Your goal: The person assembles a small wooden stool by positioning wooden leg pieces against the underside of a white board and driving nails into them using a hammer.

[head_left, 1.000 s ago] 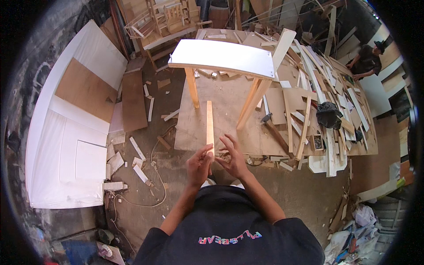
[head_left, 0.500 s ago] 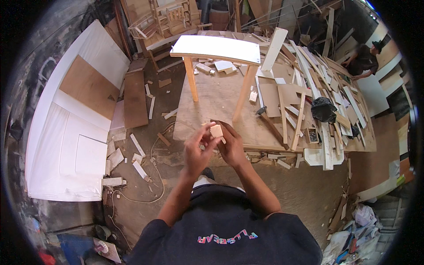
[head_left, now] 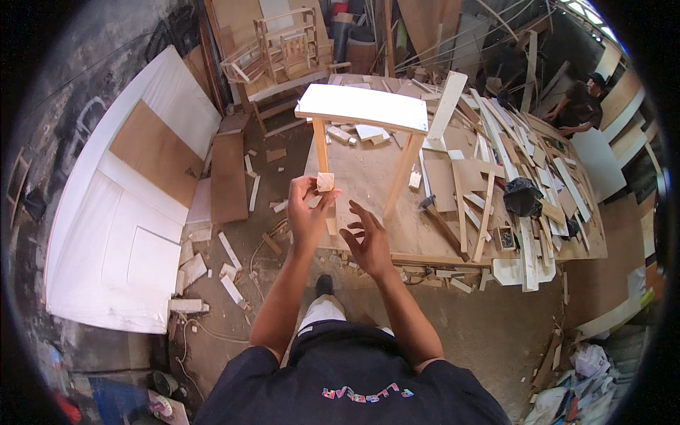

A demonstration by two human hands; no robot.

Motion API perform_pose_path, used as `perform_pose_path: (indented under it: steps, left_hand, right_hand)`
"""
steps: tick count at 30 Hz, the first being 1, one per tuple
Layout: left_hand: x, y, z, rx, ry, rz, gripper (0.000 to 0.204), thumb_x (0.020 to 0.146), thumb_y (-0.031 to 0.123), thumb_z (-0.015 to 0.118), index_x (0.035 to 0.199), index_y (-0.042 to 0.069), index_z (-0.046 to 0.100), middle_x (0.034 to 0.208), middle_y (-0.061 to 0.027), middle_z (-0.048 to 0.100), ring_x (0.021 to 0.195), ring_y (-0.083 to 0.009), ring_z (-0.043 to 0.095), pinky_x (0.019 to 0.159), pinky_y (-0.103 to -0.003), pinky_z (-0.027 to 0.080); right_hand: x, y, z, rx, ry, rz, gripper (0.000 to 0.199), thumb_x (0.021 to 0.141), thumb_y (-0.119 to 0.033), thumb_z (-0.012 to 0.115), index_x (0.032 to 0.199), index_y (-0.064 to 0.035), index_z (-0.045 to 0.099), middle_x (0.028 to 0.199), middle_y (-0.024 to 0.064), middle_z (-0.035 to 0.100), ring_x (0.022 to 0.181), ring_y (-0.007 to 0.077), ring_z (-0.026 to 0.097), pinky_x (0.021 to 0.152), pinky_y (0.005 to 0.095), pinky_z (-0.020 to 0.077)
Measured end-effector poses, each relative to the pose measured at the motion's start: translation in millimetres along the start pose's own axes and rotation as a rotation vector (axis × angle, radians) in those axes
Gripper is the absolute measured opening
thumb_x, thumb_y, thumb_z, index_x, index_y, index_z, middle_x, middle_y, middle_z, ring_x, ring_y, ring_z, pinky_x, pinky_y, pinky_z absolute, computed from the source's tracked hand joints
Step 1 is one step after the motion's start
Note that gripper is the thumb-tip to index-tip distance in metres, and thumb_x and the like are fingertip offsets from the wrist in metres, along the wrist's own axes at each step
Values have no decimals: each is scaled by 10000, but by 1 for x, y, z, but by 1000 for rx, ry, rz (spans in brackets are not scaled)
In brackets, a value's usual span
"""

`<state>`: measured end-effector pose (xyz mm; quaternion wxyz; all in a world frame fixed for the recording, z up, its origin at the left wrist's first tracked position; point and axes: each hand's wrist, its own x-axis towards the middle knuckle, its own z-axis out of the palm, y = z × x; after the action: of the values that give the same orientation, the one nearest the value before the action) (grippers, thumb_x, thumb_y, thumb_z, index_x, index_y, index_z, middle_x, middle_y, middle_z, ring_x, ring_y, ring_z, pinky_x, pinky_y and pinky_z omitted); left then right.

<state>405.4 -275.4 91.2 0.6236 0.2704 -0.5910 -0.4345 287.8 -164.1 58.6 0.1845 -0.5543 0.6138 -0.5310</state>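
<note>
My left hand (head_left: 307,212) grips a small squared wooden block (head_left: 325,182), its pale end facing up. My right hand (head_left: 366,239) is off to the right of it, with fingers apart and nothing in them. Just beyond both hands, a small frame with a white top (head_left: 365,106) and wooden legs (head_left: 404,173) stands on the plywood worktable (head_left: 361,173). The block overlaps the left leg in view; I cannot tell whether they touch. A hammer (head_left: 443,225) lies on the table to the right of my right hand.
Wood strips and offcuts (head_left: 489,142) heap over the table's right side, with a black plastic bag (head_left: 523,197) among them. Large white panels (head_left: 120,241) lean at the left. Scraps (head_left: 230,248) and a cord litter the floor. Another person (head_left: 577,106) is at the far right.
Both hands were together at the block. My right hand has let go and opened, while my left hand has carried the block forward toward the frame. My view has shifted slightly.
</note>
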Motion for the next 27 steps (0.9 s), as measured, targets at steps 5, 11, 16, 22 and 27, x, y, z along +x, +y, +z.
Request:
perform_pose_path:
  steps: [5, 11, 16, 22, 27]
  left_hand:
    - [44, -34, -14, -24, -22, 52, 288, 939, 17, 811, 1148, -39, 622, 1111, -106, 735, 1015, -131, 708, 923, -315, 606]
    - [106, -55, -38, -43, -135, 92, 353, 936, 3, 796, 1251, -35, 643, 1143, -78, 710, 1069, -156, 705, 928, -320, 608]
    - [131, -69, -48, -94, -216, -15, 445, 871, 43, 871, 1253, -12, 651, 1163, -78, 680, 1100, -166, 687, 924, -324, 596]
    - [158, -99, -48, 24, -331, 54, 470, 888, 106, 874, 1291, -20, 667, 1120, -71, 698, 1039, -137, 681, 818, -284, 556]
    - [179, -104, -47, 72, -412, 100, 353, 926, 119, 839, 1208, -50, 712, 1113, -72, 725, 952, -125, 693, 790, -284, 547]
  right_hand:
    - [56, 3, 41, -66, 112, -77, 659, 868, -75, 849, 1474, -53, 590, 1323, 167, 693, 1033, 279, 742, 795, 360, 646]
    - [122, 8, 90, -118, 247, -192, 589, 870, -72, 844, 1423, -80, 641, 1130, 149, 731, 960, 293, 720, 791, 385, 611]
    - [141, 31, 115, -159, 265, -154, 563, 924, -47, 766, 1459, -23, 593, 1167, 209, 713, 994, 356, 707, 861, 420, 579]
    - [165, 49, 114, -97, 141, -161, 564, 968, 5, 665, 1515, 0, 525, 1299, 257, 682, 1111, 407, 690, 890, 428, 572]
    - [179, 46, 110, -7, 105, -63, 579, 970, 19, 651, 1532, -10, 513, 1340, 247, 674, 1143, 392, 693, 895, 422, 574]
